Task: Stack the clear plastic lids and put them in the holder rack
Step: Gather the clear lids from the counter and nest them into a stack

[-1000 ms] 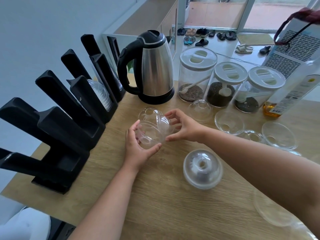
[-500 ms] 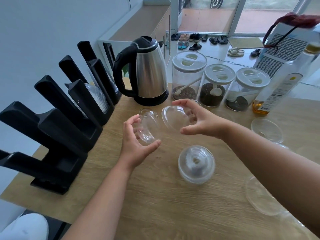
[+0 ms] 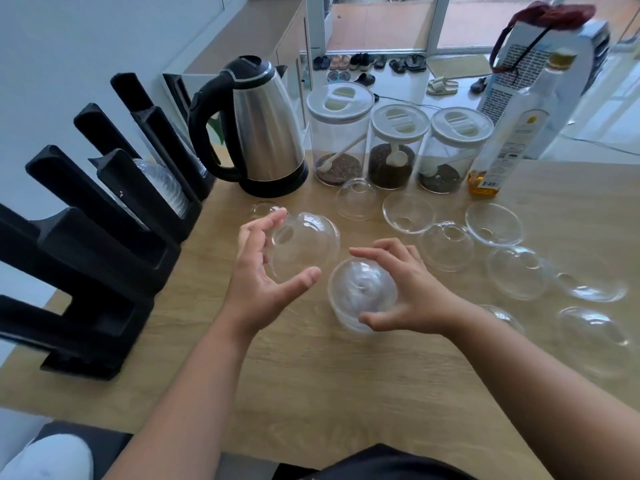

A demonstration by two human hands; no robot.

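My left hand [image 3: 258,271] is shut on a small stack of clear dome lids [image 3: 304,247], held tilted above the wooden table [image 3: 311,382]. My right hand [image 3: 412,292] wraps thumb and fingers around another stack of clear dome lids [image 3: 360,292] that stands on the table just right of the left hand. Several loose clear lids lie to the right, such as one [image 3: 408,213] lying rim up and one [image 3: 446,245] dome up. The black holder rack [image 3: 104,244] stands at the left, with a row of lids [image 3: 162,188] in one slot.
A steel kettle [image 3: 266,133] stands behind my hands, close to the rack. Three clear jars with white caps [image 3: 398,147] and an oil bottle [image 3: 509,140] line the table's far edge. One small lid [image 3: 265,209] lies in front of the kettle.
The lid my right hand held is now nested on the left hand's stack. My right hand has dropped to the lid stack standing on the table.
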